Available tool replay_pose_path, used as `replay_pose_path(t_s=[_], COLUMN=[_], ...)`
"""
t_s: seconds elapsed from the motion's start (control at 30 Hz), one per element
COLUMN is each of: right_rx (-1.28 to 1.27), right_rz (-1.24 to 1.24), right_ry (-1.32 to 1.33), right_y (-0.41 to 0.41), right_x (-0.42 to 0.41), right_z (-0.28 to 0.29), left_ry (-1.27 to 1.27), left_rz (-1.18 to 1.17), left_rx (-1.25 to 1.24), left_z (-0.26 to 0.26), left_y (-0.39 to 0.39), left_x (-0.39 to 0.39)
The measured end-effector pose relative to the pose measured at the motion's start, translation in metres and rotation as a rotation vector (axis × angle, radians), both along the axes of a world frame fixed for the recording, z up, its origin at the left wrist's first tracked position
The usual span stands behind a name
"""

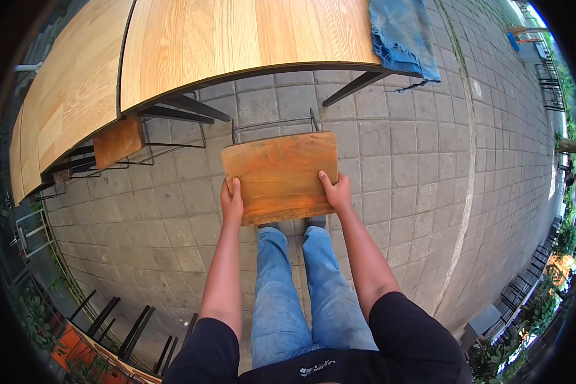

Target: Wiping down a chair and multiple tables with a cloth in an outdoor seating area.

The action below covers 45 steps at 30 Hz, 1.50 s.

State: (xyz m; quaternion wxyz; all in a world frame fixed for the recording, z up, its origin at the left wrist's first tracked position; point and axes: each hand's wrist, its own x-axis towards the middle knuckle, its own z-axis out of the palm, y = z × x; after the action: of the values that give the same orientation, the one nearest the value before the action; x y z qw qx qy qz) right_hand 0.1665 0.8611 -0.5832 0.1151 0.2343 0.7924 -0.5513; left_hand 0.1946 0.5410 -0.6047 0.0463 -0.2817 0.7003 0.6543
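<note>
A stool with a square wooden seat (282, 175) and a thin dark metal frame (273, 126) is before me, just short of the table. My left hand (232, 200) grips the seat's left edge, thumb on top. On the right edge, my right hand (338, 191) holds on the same way; the fingers of both hands are hidden under the seat. Whether the stool's legs touch the paving cannot be told. Beyond it stands a long wood-topped table (249, 36) with black metal legs (353, 89). A frayed blue cloth (405, 41) hangs over the table's right end.
Another wooden-seated stool (120, 141) is tucked under the table on the left. Grey paving tiles (413, 158) cover the ground. Upturned black furniture legs (137, 331) stick up at the lower left. A row of stools (523, 285) lines the far right, by a grey box (482, 322) and plants.
</note>
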Motion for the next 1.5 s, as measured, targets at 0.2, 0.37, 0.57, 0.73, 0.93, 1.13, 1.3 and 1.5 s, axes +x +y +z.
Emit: replay_pose_path(t_s=[0.2,0.37,0.57,0.73,0.93,1.13,1.3,1.5], right_rx=[0.001,-0.037,0.116,0.517,0.237,0.455,0.606,0.558], right_rz=[0.014,-0.013,0.054,0.276,0.773,1.222,1.060,0.923], right_ry=[-0.006,0.065,0.019,0.134,-0.287,-0.442,-0.339,-0.199], right_y=[-0.009,-0.015,0.004,-0.037,-0.002,0.021,0.016,-0.013], right_x=[-0.017,-0.053,-0.076,-0.044,0.102,0.134,0.100,0.058], right_z=[-0.017,-0.021,-0.025,0.063,0.160,0.264,0.304,0.342], left_ry=[-0.041,-0.045,-0.117,0.246,-0.181,-0.049,-0.159,-0.037], left_rz=[0.076,-0.100,-0.174,-0.182,-0.553,-0.403,0.218,0.312], left_rx=[0.118,-0.010,-0.244,-0.855,0.213,0.280,0.915,1.385], left_z=[-0.020,-0.024,-0.020,0.049,0.196,0.313,0.360,0.359], left_y=[-0.015,-0.018,0.001,-0.029,0.000,-0.027,-0.029,0.000], left_x=[-0.022,-0.061,-0.095,-0.057,0.045,0.053,-0.009,-0.018])
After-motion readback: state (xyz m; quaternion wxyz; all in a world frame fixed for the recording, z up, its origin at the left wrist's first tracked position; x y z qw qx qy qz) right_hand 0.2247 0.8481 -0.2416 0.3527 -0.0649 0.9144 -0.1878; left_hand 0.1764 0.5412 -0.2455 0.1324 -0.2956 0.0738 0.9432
